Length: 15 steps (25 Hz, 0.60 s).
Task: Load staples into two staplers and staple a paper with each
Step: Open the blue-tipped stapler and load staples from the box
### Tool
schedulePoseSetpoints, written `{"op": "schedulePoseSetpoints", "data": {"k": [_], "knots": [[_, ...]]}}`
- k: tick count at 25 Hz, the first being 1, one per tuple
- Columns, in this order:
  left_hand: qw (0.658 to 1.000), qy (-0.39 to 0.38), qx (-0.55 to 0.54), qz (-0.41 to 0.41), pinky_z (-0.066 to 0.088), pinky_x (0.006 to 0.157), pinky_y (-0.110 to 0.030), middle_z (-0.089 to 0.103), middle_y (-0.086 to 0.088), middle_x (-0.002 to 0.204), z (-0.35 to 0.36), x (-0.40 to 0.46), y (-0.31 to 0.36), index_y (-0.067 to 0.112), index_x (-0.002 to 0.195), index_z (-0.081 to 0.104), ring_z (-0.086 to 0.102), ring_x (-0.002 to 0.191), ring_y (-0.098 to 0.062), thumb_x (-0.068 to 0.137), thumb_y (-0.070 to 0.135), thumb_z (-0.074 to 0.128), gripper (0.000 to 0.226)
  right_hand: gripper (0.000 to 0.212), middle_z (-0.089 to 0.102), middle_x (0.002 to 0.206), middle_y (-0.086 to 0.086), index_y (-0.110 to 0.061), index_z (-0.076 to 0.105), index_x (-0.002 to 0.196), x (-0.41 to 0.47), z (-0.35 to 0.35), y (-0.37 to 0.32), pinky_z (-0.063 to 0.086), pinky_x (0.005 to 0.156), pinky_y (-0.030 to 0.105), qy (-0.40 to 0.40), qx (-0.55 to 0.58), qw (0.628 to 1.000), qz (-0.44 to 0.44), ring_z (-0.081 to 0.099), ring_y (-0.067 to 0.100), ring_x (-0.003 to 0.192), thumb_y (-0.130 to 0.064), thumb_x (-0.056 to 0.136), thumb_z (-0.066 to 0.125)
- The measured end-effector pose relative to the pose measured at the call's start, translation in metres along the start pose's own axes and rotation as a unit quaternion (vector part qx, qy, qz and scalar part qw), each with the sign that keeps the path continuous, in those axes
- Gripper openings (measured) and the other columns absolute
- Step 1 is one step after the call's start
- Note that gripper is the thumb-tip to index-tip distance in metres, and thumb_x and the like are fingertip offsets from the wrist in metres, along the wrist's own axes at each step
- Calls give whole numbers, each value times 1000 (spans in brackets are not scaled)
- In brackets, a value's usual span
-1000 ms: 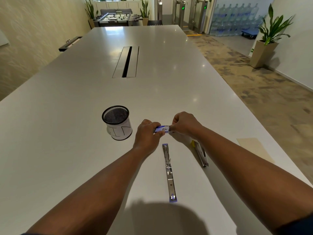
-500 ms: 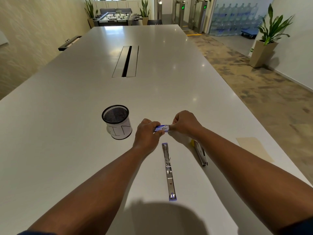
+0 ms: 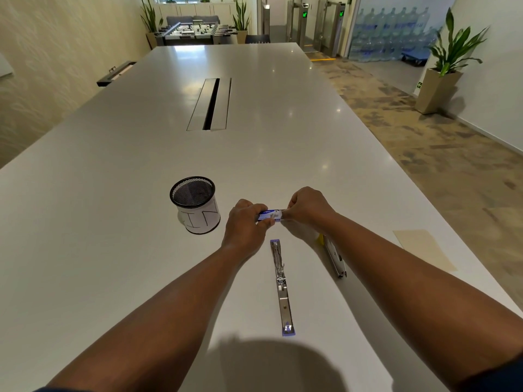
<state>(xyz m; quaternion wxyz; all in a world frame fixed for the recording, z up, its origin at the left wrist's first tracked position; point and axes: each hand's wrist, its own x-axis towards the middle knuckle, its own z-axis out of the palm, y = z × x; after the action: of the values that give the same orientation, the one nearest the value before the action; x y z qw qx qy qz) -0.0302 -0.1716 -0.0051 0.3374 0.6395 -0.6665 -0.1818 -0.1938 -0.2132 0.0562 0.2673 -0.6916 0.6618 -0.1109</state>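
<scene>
Long white desk (image 3: 141, 250) in office. Left hand (image 3: 245, 224) and right hand (image 3: 307, 207) pinch small blue cardboard staple box (image 3: 270, 215) just beyond the opened chrome stapler (image 3: 280, 281). Box likely light, crushable; hold by ends.

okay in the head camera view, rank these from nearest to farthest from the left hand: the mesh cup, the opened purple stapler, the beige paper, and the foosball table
From the left hand:
1. Opened purple stapler, lying just right of the wrist.
2. Mesh cup, to its left, only slightly farther.
3. Beige paper, by the table's right edge.
4. Foosball table, far end of the room.
</scene>
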Motion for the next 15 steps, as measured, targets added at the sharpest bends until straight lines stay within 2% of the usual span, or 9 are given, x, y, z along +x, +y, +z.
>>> {"op": "schedulePoseSetpoints", "data": {"k": [3, 6, 8, 10, 15], "knots": [[1000, 2, -4, 1, 46, 78, -26, 56, -3, 101, 0, -1, 1, 21, 113, 75, 56, 89, -16, 89, 29, 73, 25, 25, 76, 96, 16, 0, 77, 94, -1, -5, 3, 57, 79, 40, -8, 30, 999, 16, 71, 30, 96, -20, 80, 81], [1000, 4, -15, -2, 46, 80, -28, 56, -4, 101, -1, -1, 1, 20, 112, 75, 56, 89, -17, 88, 27, 74, 25, 21, 75, 99, 18, 2, 76, 96, 0, -5, 3, 56, 78, 40, -7, 33, 999, 21, 70, 31, 99, -15, 83, 77], [1000, 2, -15, 1, 46, 80, -28, 56, -4, 101, -2, -1, 2, 20, 111, 75, 56, 89, -17, 88, 27, 74, 24, 24, 75, 99, 18, 2, 76, 96, 0, -2, 2, 54, 74, 39, -5, 27, 999, 16, 69, 30, 95, -19, 84, 77], [1000, 1, -7, 2, 48, 80, -30, 56, -4, 101, -3, -1, 3, 20, 111, 75, 56, 89, -18, 89, 28, 73, 24, 30, 73, 93, 18, 4, 74, 92, 2, 1, 2, 47, 67, 36, -5, 23, 1000, 16, 64, 26, 82, -25, 85, 77], [1000, -3, -2, -1, 45, 79, -27, 57, -5, 102, -1, -1, 3, 20, 114, 74, 56, 90, -18, 90, 30, 72, 26, 24, 64, 71, 8, -10, 65, 63, 1, -1, 6, 42, 57, 30, 29, 98, 995, 14, 55, 19, 67, -20, 83, 76]]}}
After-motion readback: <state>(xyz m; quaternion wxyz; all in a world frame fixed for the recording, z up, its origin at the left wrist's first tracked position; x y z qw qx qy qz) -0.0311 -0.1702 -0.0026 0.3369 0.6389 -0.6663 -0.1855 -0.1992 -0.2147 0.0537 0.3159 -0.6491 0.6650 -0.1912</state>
